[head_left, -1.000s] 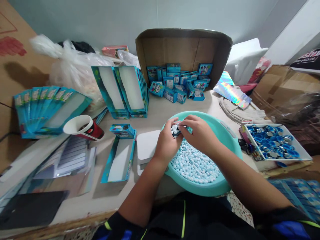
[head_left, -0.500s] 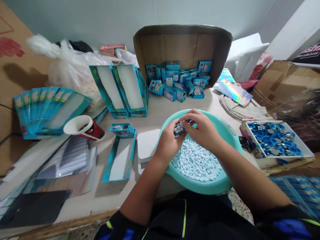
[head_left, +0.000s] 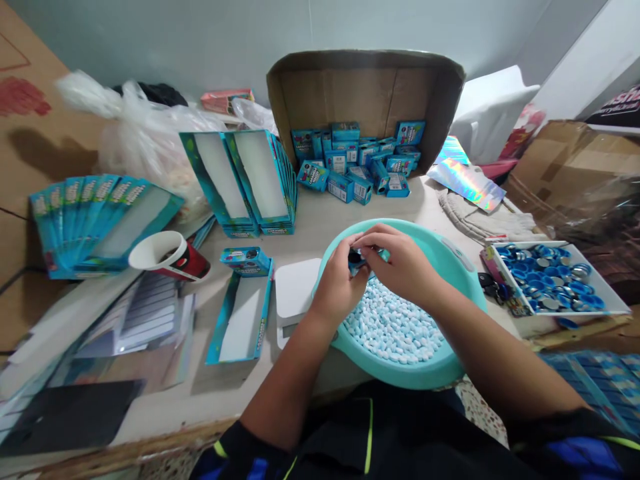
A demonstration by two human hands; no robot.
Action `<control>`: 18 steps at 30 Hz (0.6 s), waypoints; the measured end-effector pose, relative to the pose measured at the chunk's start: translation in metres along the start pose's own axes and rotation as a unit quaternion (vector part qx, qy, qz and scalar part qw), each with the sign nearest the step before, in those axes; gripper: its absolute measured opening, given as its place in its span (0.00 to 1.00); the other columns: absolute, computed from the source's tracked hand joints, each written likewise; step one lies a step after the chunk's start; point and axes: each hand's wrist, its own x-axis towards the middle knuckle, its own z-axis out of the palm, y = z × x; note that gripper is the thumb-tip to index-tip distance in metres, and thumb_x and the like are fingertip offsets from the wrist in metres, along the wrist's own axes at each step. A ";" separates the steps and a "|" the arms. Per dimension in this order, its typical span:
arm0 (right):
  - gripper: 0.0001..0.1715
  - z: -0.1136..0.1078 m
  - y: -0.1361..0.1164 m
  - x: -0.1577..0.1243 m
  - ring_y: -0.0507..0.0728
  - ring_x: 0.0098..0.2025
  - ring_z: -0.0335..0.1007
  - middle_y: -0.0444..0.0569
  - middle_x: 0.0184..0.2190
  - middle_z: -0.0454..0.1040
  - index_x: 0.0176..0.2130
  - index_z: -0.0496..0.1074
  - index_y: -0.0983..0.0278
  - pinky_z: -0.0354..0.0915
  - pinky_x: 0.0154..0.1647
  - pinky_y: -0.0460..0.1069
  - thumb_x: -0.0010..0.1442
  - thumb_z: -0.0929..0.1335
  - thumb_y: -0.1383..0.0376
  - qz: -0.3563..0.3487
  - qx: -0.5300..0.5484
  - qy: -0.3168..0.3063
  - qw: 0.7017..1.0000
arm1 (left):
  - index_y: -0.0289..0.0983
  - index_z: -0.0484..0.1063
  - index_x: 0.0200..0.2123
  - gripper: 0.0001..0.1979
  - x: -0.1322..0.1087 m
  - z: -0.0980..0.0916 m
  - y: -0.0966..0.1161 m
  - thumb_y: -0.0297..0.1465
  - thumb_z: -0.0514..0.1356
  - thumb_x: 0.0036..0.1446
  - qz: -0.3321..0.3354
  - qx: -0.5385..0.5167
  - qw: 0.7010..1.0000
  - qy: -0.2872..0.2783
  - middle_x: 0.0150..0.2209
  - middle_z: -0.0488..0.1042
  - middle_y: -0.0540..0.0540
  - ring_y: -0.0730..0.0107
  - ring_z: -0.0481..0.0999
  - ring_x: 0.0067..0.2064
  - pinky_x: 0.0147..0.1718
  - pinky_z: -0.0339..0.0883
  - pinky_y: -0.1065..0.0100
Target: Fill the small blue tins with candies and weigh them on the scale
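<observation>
Tin (head_left: 357, 257) first: it is small, round and dark blue. It sits in the middle of the frame, mostly hidden by your fingers. Your left hand (head_left: 340, 283) wraps around it and your right hand (head_left: 405, 263) pinches its top. It looks like you are closing it, but I cannot see if a lid is on. Hold it flat and press gently so nothing falls out. It hangs over the green bowl (head_left: 425, 377) of pale blue sweets (head_left: 390, 327). Blue lids (head_left: 545, 283) lie at the right, and small blue boxes (head_left: 350, 167) sit at the top.
</observation>
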 end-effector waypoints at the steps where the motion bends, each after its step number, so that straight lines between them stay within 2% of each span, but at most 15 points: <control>1: 0.14 -0.001 0.001 0.000 0.55 0.43 0.74 0.51 0.42 0.76 0.39 0.79 0.60 0.69 0.45 0.52 0.68 0.64 0.66 0.002 -0.011 0.023 1.000 | 0.41 0.68 0.60 0.22 0.000 0.001 0.000 0.29 0.63 0.63 -0.003 -0.009 1.000 0.004 0.60 0.75 0.40 0.56 0.76 0.60 0.60 0.72 0.55; 4: 0.13 -0.004 0.010 0.001 0.58 0.44 0.72 0.54 0.43 0.75 0.40 0.79 0.61 0.68 0.48 0.55 0.66 0.64 0.67 0.012 -0.073 0.060 0.995 | 0.41 0.67 0.61 0.24 0.000 0.003 0.001 0.32 0.65 0.63 -0.026 -0.020 0.999 0.026 0.60 0.75 0.39 0.56 0.77 0.60 0.59 0.72 0.54; 9: 0.17 -0.002 0.015 0.000 0.59 0.43 0.69 0.54 0.40 0.74 0.34 0.79 0.62 0.65 0.48 0.57 0.65 0.62 0.71 0.008 -0.133 -0.003 0.991 | 0.40 0.66 0.63 0.28 -0.001 0.003 0.004 0.30 0.67 0.61 -0.049 -0.005 0.998 0.028 0.58 0.76 0.39 0.57 0.79 0.56 0.55 0.75 0.56; 13: 0.17 0.003 0.008 -0.001 0.56 0.41 0.70 0.53 0.41 0.76 0.38 0.81 0.62 0.66 0.45 0.53 0.65 0.63 0.71 0.012 -0.099 -0.045 0.994 | 0.38 0.66 0.63 0.28 -0.001 0.001 0.002 0.29 0.66 0.61 -0.038 0.004 0.999 0.015 0.57 0.77 0.38 0.57 0.79 0.56 0.57 0.74 0.56; 18: 0.15 0.005 0.001 -0.002 0.56 0.43 0.75 0.51 0.44 0.79 0.41 0.80 0.60 0.70 0.46 0.52 0.66 0.64 0.70 0.003 -0.022 -0.036 0.999 | 0.40 0.66 0.62 0.27 -0.001 0.001 0.002 0.26 0.63 0.59 -0.036 0.004 0.999 0.017 0.61 0.74 0.39 0.53 0.76 0.61 0.61 0.71 0.52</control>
